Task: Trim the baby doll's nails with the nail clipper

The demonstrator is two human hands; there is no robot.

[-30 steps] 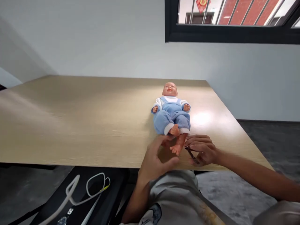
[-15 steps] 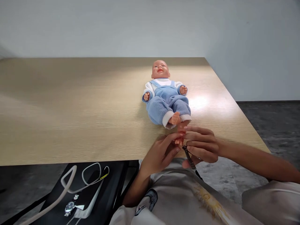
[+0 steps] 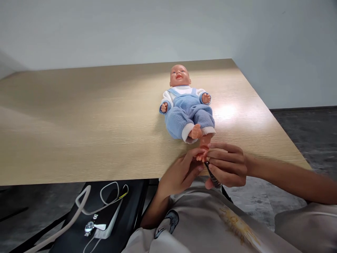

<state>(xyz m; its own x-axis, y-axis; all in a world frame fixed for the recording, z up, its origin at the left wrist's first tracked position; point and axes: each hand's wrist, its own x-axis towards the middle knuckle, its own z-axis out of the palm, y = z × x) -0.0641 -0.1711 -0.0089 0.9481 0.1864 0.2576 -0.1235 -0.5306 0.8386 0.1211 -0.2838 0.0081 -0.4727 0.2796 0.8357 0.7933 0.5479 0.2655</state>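
Observation:
A baby doll (image 3: 190,105) in fluffy blue overalls and a white top lies on its back on the table, head toward the wall. One of its bare feet (image 3: 202,154) reaches toward the front edge. My left hand (image 3: 181,172) is closed round that foot from the left, thumb and forefinger at the toes. In my right hand (image 3: 228,165) is a dark nail clipper (image 3: 212,175), its tip close to the toes. Whether the jaws touch a toe cannot be made out. Fingers of the right hand also rest against the doll's foot and ankle.
The pale wooden table (image 3: 79,130) ends just before my body and meets a grey wall behind. Below on the left, a black chair seat (image 3: 65,235) bears a wristwatch (image 3: 90,226), a white cable (image 3: 105,202) and a dark flat object with a white one.
The camera view has shifted and tilted slightly. My right hand has closed in around the nail clipper, covering more of it; the left hand still grips the foot.

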